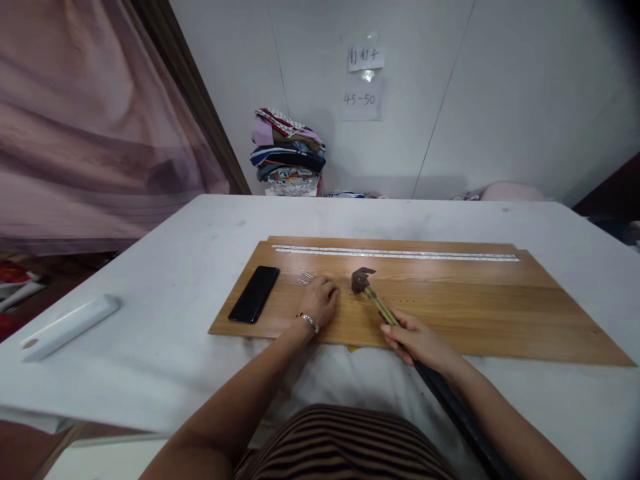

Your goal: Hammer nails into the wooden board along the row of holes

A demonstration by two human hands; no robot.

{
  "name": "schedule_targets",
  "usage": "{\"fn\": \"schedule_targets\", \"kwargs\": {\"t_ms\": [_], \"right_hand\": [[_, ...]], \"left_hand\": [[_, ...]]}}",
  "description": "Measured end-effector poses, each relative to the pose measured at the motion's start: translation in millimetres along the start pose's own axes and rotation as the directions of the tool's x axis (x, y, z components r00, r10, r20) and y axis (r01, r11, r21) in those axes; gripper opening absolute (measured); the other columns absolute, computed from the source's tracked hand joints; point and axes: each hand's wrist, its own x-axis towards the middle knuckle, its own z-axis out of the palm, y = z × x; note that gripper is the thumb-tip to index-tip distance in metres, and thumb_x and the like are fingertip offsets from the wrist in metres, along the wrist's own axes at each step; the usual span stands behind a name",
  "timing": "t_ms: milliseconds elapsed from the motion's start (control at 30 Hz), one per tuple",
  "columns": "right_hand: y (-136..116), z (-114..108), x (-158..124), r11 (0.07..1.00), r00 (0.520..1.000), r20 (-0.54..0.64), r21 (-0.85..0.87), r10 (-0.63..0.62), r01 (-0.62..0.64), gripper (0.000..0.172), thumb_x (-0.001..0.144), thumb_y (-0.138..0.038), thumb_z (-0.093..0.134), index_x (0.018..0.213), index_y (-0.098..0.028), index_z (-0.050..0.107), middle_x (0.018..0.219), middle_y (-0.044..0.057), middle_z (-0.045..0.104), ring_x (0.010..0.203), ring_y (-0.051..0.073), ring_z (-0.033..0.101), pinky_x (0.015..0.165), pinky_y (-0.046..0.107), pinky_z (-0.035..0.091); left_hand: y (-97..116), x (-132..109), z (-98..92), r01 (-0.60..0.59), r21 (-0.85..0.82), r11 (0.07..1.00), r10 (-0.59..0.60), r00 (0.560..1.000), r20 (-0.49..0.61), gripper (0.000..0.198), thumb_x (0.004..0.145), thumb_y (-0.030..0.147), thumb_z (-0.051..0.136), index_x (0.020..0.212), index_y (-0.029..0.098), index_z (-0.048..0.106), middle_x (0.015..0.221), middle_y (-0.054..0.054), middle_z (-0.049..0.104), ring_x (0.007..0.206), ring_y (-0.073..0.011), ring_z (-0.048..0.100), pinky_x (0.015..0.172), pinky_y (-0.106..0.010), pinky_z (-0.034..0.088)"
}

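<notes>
My right hand is wrapped round the handle of a claw hammer. The rusty hammer head is low over the middle of a wooden board, and I cannot tell whether it touches the wood. My left hand rests on the board left of the hammer head, fingers curled in. Whatever those fingers may hold is hidden. Just beyond them lies a small loose pile of nails. A row of small dark dots, perhaps nail heads, runs across the board right of the hammer head.
A black phone lies on the board's left end. Two white measuring strips run along its far side. A white plastic object sits on the white table at left. Folded clothes are stacked by the wall.
</notes>
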Motion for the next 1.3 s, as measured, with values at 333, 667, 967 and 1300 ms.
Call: {"fn": "schedule_targets", "kwargs": {"t_ms": [333,667,967,1300], "right_hand": [[-2,1,0,1.000,1.000,0.000,-0.009,0.001,-0.001,0.040,0.084,-0.058,0.061,0.080,-0.022,0.044,0.061,-0.008,0.048,0.037,0.004,0.035,0.037,0.020,0.024],[-3,2,0,1.000,1.000,0.002,-0.016,0.002,-0.002,0.038,0.084,-0.057,0.061,0.082,-0.022,0.045,0.061,-0.008,0.048,0.037,0.004,0.034,0.037,0.020,0.024],[-2,2,-1,1.000,1.000,-0.017,-0.030,0.007,-0.008,0.038,0.084,-0.056,0.062,0.080,-0.022,0.045,0.059,-0.009,0.047,0.037,0.004,0.035,0.037,0.020,0.026],[-2,3,-1,1.000,1.000,-0.018,-0.019,0.000,0.000,0.038,0.084,-0.056,0.061,0.081,-0.022,0.045,0.060,-0.009,0.047,0.037,0.004,0.034,0.037,0.020,0.026]], "left_hand": [[-2,0,4.9,-0.004,-0.004,1.000,0.004,1.000,-0.003,0.016,0.088,0.017,0.056,0.082,0.020,0.070,0.095,-0.008,0.069,0.095,-0.0222,0.061,0.090,-0.039,0.048],[-7,0,10.5,-0.025,-0.021,0.999,0.025,0.999,-0.021,0.018,0.087,0.014,0.056,0.092,0.020,0.073,0.103,-0.008,0.070,0.102,-0.0227,0.061,0.096,-0.041,0.047],[-5,1,9.0,-0.018,-0.027,0.999,0.017,1.000,-0.005,0.022,0.088,0.014,0.056,0.099,0.021,0.074,0.108,-0.009,0.071,0.105,-0.0225,0.062,0.098,-0.043,0.048],[-4,0,7.8,-0.027,-0.020,0.999,0.027,1.000,-0.003,0.021,0.089,0.016,0.056,0.098,0.020,0.074,0.108,-0.009,0.072,0.105,-0.0229,0.062,0.099,-0.042,0.047]]}}
